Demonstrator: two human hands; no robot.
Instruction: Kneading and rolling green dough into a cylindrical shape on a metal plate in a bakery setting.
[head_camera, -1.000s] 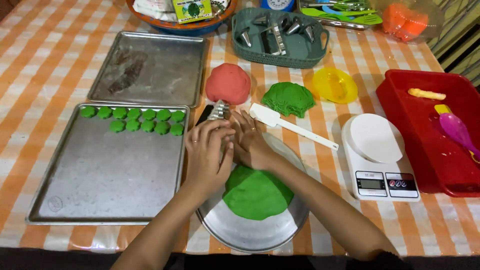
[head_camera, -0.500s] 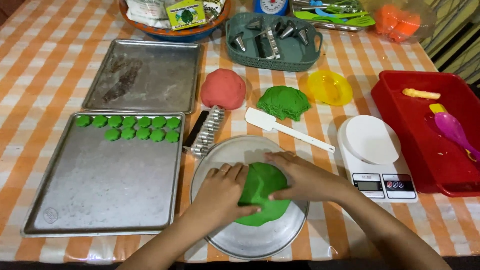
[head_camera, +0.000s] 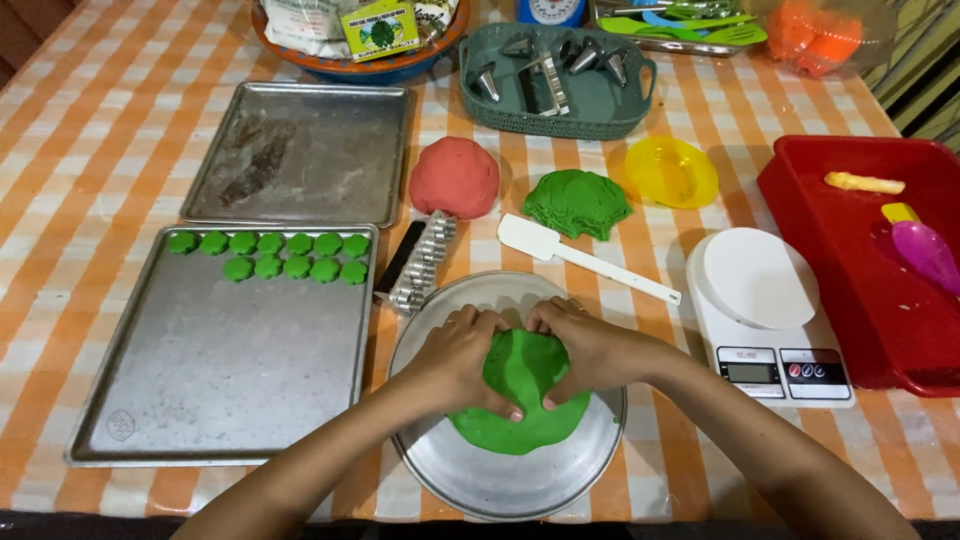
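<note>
— Why is the flat lump of bright green dough (head_camera: 520, 395) lying in that round shallow metal pan (head_camera: 500, 485)?

— The pan gives a smooth, contained floor to press against. The left hand (head_camera: 460, 358) grasps the lump's edge at 9 o'clock, the right hand (head_camera: 585, 350) grasps it at 3 o'clock, fingers curled over the top and clenched into the dough — it sits at the pan's centre, spreading toward 6 o'clock.

— And the rest?

— The long rectangular steel baking tray (head_camera: 200, 400) lies at 9 o'clock of the pan, with small green flower-shaped dough pieces (head_camera: 270, 255) lined along its far edge. The ridged metal cutter (head_camera: 420, 265) lies at 11 o'clock, the white plastic spatula (head_camera: 580, 262) at 1 o'clock.

— What differs from half a second ago?

— Then the hands cupped the lump from its sides, rounder and higher. Now both thumbs meet over the top — the dough looks flatter and wider.
</note>
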